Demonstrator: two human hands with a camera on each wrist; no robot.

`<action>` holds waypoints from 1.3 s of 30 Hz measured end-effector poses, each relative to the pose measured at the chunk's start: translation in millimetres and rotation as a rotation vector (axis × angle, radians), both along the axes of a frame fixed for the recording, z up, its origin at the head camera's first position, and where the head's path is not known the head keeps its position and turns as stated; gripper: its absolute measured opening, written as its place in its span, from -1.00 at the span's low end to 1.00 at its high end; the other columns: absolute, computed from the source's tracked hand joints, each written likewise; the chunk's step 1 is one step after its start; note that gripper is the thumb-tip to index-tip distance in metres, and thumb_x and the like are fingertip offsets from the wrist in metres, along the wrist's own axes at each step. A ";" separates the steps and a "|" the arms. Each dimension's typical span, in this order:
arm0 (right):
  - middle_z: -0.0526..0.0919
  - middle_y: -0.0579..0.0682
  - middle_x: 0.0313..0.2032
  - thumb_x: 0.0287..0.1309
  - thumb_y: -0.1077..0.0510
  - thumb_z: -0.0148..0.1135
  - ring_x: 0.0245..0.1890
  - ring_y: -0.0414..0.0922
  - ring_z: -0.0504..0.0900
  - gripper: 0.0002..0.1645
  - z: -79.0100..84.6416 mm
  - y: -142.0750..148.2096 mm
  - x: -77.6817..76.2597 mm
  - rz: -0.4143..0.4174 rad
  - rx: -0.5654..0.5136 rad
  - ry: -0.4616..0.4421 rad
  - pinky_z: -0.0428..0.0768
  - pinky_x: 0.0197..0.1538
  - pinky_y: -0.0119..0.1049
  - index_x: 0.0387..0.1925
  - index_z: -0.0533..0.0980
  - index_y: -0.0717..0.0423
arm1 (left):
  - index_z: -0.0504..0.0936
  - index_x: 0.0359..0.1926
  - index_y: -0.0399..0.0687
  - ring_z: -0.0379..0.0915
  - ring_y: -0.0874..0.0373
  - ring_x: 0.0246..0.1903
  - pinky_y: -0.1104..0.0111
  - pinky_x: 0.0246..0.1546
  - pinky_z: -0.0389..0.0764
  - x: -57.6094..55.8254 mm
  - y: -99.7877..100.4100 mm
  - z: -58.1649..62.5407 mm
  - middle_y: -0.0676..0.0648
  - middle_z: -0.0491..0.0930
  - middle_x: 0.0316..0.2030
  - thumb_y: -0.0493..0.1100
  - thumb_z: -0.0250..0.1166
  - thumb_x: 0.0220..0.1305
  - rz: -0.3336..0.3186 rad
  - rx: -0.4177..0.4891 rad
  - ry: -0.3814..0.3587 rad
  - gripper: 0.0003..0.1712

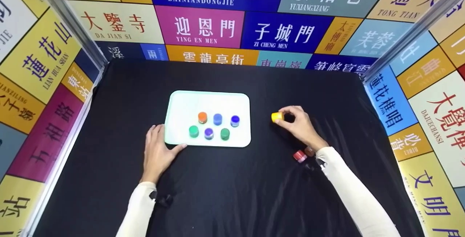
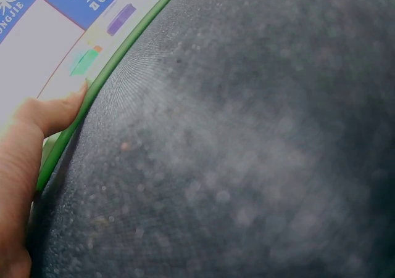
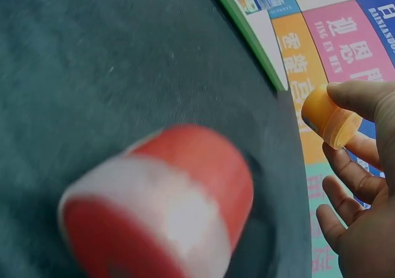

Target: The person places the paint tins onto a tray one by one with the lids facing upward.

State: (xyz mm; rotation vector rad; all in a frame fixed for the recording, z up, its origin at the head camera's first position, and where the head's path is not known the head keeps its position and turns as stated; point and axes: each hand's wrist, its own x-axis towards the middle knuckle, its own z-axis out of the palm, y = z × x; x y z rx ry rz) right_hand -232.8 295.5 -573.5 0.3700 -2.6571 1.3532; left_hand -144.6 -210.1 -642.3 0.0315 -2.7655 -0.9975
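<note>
In the head view, my right hand (image 1: 299,124) pinches a small yellow jar (image 1: 277,117) between thumb and fingers, to the right of the white tray (image 1: 185,101). The right wrist view shows the same jar (image 3: 330,114) held tilted, the other fingers loosely bent. Several small jars stand on the tray: an orange one (image 1: 202,117), green ones and blue-to-purple ones. My left hand (image 1: 158,155) rests at the tray's near left corner, fingers along its left side. Its thumb (image 2: 58,113) touches the green rim in the left wrist view; the other fingers are mostly hidden there.
A red jar (image 1: 300,156) lies on the black cloth (image 1: 225,189) by my right wrist. Beside it is a brown jar (image 1: 309,151), partly covered by the wrist. Panels with printed characters (image 1: 207,26) wall the table at the back and both sides.
</note>
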 end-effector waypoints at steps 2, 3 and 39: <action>0.76 0.13 -0.06 0.12 0.23 0.72 0.09 0.12 0.58 -0.58 1.3 -5.1 -2.2 0.012 -0.004 -0.006 0.52 0.21 0.17 0.01 0.77 0.21 | 0.31 0.64 -0.30 -0.04 -0.29 0.68 -0.23 0.61 0.15 -0.8 0.8 -0.4 -0.31 0.33 0.57 0.30 0.65 0.18 -0.002 -0.002 0.002 0.26; 0.76 0.13 -0.07 0.13 0.22 0.71 0.09 0.12 0.58 -0.58 1.7 -7.5 -3.4 0.018 -0.003 -0.009 0.52 0.22 0.17 0.01 0.76 0.21 | 0.30 0.64 -0.30 -0.05 -0.29 0.68 -0.24 0.61 0.15 -1.0 1.3 -0.5 -0.31 0.32 0.57 0.31 0.65 0.18 -0.004 -0.001 0.001 0.26; 0.78 0.08 0.01 0.26 0.07 0.66 0.14 0.10 0.55 -0.54 -6.3 -103.9 -54.4 0.173 0.104 -0.020 0.48 0.30 -0.06 0.10 0.74 0.18 | 0.35 0.62 -0.25 -0.02 -0.27 0.67 -0.21 0.60 0.18 2.0 -1.2 -1.6 -0.27 0.34 0.55 0.32 0.67 0.16 -0.007 0.014 0.028 0.24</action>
